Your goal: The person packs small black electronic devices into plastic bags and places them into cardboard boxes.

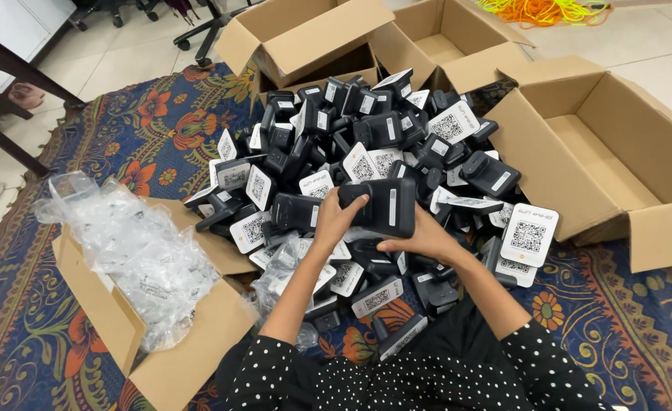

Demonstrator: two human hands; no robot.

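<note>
While both hands lift it above the heap of black devices (366, 144), the black rectangular plastic device (385, 205) sits gripped between them: left hand (336, 221) curled around its left end, right hand (423, 237) clasping underneath.

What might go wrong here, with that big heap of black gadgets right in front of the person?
The heap of black devices looks loosely stacked, so pulling one out may send others sliding onto the rug. Both the left hand and right hand grip one black device; its white card could get bent.
</note>
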